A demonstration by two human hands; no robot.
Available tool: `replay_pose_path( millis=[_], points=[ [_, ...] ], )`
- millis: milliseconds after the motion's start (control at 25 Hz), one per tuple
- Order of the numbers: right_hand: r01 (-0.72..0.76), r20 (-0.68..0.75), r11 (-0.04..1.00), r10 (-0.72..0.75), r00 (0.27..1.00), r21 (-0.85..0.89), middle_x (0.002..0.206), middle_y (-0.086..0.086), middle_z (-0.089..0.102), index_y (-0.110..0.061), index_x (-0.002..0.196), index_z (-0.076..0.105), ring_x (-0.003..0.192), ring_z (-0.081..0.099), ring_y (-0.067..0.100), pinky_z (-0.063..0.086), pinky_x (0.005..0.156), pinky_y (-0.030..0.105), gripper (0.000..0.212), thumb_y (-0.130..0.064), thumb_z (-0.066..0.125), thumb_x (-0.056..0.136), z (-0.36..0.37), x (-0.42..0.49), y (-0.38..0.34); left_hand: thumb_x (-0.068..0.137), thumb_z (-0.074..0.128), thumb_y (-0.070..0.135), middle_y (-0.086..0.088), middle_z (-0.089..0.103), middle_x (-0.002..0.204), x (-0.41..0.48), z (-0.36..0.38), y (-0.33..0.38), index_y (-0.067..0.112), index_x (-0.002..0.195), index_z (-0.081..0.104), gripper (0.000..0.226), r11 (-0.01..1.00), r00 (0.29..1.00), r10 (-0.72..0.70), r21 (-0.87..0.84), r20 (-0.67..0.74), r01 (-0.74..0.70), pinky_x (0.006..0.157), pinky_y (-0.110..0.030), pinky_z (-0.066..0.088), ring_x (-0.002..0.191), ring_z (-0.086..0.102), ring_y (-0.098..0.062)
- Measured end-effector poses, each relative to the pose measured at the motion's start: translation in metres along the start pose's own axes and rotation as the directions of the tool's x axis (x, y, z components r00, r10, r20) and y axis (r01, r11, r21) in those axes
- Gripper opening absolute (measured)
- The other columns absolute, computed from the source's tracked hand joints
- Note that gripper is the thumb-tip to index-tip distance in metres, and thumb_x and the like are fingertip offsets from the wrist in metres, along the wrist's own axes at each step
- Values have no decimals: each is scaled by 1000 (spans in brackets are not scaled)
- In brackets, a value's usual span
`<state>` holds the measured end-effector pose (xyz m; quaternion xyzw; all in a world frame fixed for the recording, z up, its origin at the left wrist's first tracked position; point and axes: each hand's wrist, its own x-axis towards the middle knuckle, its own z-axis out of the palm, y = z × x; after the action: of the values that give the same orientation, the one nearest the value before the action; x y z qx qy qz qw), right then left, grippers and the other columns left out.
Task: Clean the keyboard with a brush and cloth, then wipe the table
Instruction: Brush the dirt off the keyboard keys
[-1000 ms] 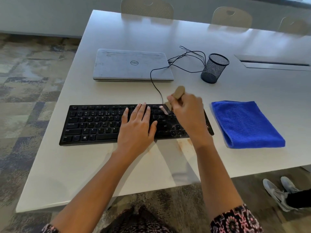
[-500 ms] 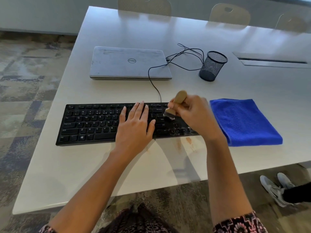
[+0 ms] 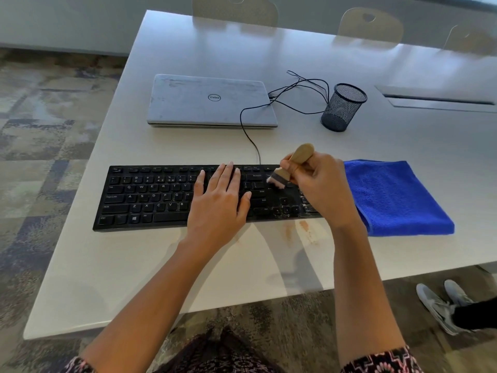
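A black keyboard (image 3: 150, 196) lies across the near part of the white table (image 3: 269, 265). My left hand (image 3: 219, 201) rests flat on its middle keys with straight fingers. My right hand (image 3: 321, 184) grips a small wooden-handled brush (image 3: 294, 164) over the keyboard's right part, its pale bristles touching the keys near the top row. Brown crumbs speckle the right-hand keys. A folded blue cloth (image 3: 395, 197) lies on the table just right of the keyboard, partly behind my right wrist.
A shut grey laptop (image 3: 212, 100) sits behind the keyboard, with black cables (image 3: 295, 95) running to a mesh pen cup (image 3: 343, 107). Brownish stains (image 3: 302, 230) mark the table before the keyboard. Someone's shoes (image 3: 443, 305) stand on the floor at right. Chairs line the far edge.
My right hand has shifted the brush slightly right along the upper keys, then back a little left. My left hand has stayed flat on the keyboard.
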<state>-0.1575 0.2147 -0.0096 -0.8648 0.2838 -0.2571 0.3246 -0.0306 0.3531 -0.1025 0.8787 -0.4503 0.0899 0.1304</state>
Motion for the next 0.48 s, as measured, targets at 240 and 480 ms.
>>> replay_pose_path(
  millis=[240,480],
  points=[
    [-33,-78,999,32,996,-16,81,-2,75,-14,96,76,75,71,11,57,74,20,16,-28,67,95,-2,0,4,99,20,49,-7,34,155,0,0,0,12,147,40,64,1000,1000,0,-6,-2,0,119,-51,16,146,27,-19],
    [-167,-291,966,106,951,-197,69,-9,62,-13,91,73,58,53,-3,36,54,7,21,-32,64,98,-3,-5,8,99,22,49,-6,35,155,0,0,0,13,147,40,63,1000,1000,0,-7,-5,0,119,-50,16,145,27,-19]
  ],
)
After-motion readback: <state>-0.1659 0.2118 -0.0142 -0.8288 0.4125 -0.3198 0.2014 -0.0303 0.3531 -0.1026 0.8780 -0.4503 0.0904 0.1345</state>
